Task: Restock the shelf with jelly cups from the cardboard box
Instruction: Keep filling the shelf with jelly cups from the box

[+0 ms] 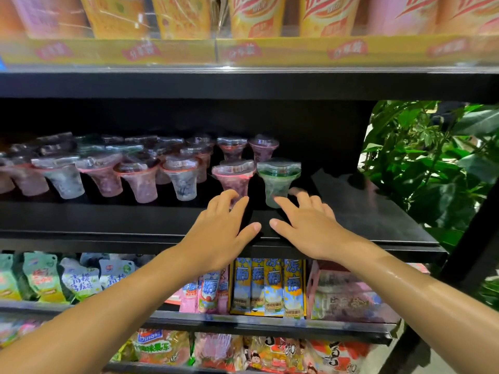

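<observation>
Jelly cups (278, 182) leave shelf (364, 211) room rightward.

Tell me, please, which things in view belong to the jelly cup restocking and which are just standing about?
Job:
- pink-rimmed jelly cup by the left hand
- green-rimmed jelly cup by the right hand
- jelly cup row
- black shelf

Bystanders:
- orange drink cups above
- snack packets below
- green plant

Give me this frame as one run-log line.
left hand: open, at pink-rimmed cup | right hand: open, at green-rimmed cup | shelf: bare at right
</observation>
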Available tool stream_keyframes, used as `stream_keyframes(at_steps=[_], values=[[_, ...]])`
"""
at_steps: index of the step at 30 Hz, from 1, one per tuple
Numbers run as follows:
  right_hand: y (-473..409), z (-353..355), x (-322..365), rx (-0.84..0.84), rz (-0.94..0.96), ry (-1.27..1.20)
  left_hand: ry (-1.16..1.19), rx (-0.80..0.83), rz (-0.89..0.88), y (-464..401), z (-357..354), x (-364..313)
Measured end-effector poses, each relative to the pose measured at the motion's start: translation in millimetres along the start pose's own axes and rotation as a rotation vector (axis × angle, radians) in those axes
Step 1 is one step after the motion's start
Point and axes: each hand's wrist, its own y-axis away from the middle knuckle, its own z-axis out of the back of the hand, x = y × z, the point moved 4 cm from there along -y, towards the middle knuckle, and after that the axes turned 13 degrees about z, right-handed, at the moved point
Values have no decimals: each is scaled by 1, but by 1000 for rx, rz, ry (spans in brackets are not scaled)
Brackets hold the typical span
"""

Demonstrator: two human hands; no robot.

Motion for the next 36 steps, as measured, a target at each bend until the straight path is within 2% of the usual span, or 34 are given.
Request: stream_keyframes(at_steps=[11, 19, 26, 36], values=[[-35, 3, -17, 92, 18, -25, -203, 71, 141, -33, -2, 0], [-69, -1, -29, 141, 52, -6, -203, 145, 249, -59, -5, 8], [-91, -1, -29, 118, 40, -6, -75, 80, 223, -83, -9, 23], [-104, -4, -33, 117, 9, 1, -89, 84, 186, -98, -12, 25]])
